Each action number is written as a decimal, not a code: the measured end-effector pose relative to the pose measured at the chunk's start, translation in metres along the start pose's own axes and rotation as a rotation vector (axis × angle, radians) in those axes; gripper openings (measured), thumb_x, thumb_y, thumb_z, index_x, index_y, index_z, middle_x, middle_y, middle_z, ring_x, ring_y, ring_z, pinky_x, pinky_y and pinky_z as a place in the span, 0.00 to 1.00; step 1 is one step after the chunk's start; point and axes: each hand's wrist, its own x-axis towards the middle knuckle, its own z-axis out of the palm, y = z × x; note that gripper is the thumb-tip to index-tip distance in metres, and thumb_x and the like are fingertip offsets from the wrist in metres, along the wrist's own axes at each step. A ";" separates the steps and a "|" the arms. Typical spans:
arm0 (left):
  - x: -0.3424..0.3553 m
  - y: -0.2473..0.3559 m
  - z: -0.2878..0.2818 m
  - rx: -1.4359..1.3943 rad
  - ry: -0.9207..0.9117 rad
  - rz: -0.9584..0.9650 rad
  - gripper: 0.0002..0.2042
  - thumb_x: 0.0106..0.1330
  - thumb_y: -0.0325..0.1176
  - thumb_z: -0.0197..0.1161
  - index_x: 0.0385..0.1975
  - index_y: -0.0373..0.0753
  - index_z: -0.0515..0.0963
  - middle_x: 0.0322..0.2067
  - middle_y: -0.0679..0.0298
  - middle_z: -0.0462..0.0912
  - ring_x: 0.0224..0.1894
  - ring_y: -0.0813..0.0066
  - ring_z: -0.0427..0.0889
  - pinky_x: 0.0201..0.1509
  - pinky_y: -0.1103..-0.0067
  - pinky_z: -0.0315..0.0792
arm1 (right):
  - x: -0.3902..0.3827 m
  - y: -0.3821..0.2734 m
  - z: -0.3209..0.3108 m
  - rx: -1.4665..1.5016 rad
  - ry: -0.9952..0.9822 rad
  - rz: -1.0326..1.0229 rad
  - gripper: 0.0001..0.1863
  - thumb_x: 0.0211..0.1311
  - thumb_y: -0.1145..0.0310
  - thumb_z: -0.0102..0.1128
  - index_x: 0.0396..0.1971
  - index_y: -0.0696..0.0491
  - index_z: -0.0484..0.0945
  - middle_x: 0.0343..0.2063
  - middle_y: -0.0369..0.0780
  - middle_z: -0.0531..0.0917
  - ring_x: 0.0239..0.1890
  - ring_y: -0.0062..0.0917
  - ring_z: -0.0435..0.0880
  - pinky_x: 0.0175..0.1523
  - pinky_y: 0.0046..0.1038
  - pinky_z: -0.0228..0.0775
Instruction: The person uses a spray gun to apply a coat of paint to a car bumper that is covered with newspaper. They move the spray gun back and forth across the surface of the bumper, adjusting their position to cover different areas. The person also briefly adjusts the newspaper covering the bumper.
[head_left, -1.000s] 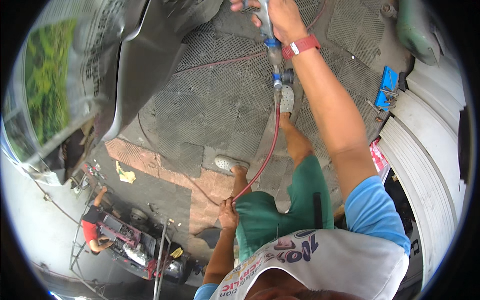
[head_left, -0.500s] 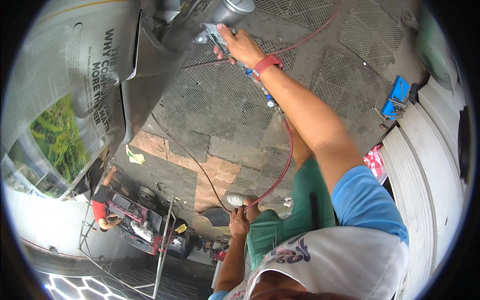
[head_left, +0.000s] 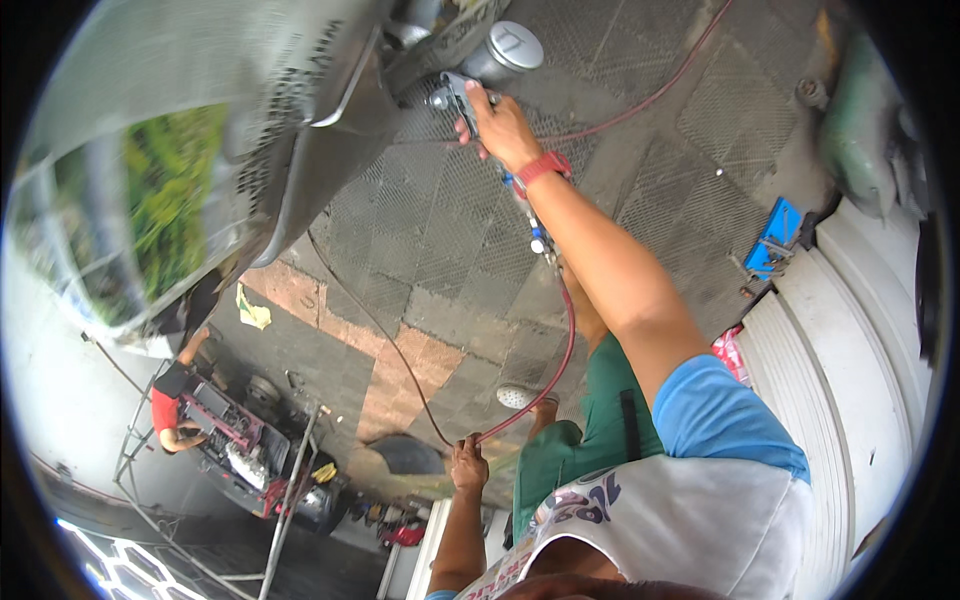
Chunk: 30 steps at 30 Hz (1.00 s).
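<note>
Stretched out ahead, my right hand point(head_left: 508, 132) is closed round a spray gun point(head_left: 460, 100) with a silver cup point(head_left: 515, 48) on top. The gun's nozzle points left, near a grey vehicle body panel point(head_left: 350, 165) and apart from it. A small fitting with blue parts point(head_left: 540, 236) hangs below the handle, joined to a red hose point(head_left: 571, 345). Low in the view, my left hand point(head_left: 467, 465) is closed on that hose, which loops up between both hands. Newspaper point(head_left: 165, 190) covers part of the vehicle at left, smeared by motion.
Grated mats point(head_left: 440, 230) cover the floor, and the hose trails across them. At right are a blue tray point(head_left: 778, 238) with metal parts, a green tank point(head_left: 860, 130) and white ridged panels point(head_left: 800, 350). Lower left, a person in red point(head_left: 168, 415) works by an open engine bay near metal scaffolding point(head_left: 290, 500).
The view has shifted, and the vehicle sits differently in it. My right hand with the spray gun appears slightly farther right and lower. My left hand keeps its hold on the hose.
</note>
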 end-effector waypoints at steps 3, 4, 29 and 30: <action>-0.011 -0.021 0.016 -0.070 0.005 0.072 0.15 0.75 0.31 0.57 0.58 0.55 0.80 0.52 0.54 0.80 0.58 0.46 0.79 0.59 0.55 0.76 | -0.058 -0.069 -0.008 0.144 0.010 -0.054 0.33 0.80 0.41 0.48 0.45 0.60 0.83 0.26 0.42 0.87 0.23 0.23 0.86 0.19 0.25 0.71; -0.015 -0.030 0.022 -0.086 -0.027 0.077 0.16 0.75 0.32 0.57 0.60 0.55 0.79 0.55 0.51 0.79 0.60 0.45 0.78 0.61 0.55 0.75 | -0.076 -0.091 -0.012 0.163 0.035 -0.098 0.33 0.81 0.40 0.46 0.46 0.60 0.82 0.27 0.42 0.87 0.24 0.24 0.86 0.19 0.25 0.70; -0.077 0.195 -0.146 -0.533 0.224 1.135 0.35 0.80 0.39 0.55 0.79 0.31 0.51 0.72 0.44 0.68 0.73 0.55 0.69 0.77 0.63 0.64 | -0.561 -0.102 -0.034 -0.478 -0.297 -0.586 0.41 0.74 0.33 0.49 0.63 0.58 0.76 0.52 0.58 0.86 0.58 0.54 0.84 0.66 0.43 0.73; -0.071 0.220 -0.137 -0.761 0.111 1.121 0.30 0.78 0.32 0.54 0.77 0.32 0.56 0.70 0.48 0.70 0.71 0.58 0.72 0.74 0.65 0.68 | -0.535 -0.080 -0.065 -0.793 -0.344 -0.635 0.37 0.73 0.36 0.52 0.64 0.55 0.76 0.57 0.59 0.83 0.61 0.53 0.82 0.67 0.43 0.73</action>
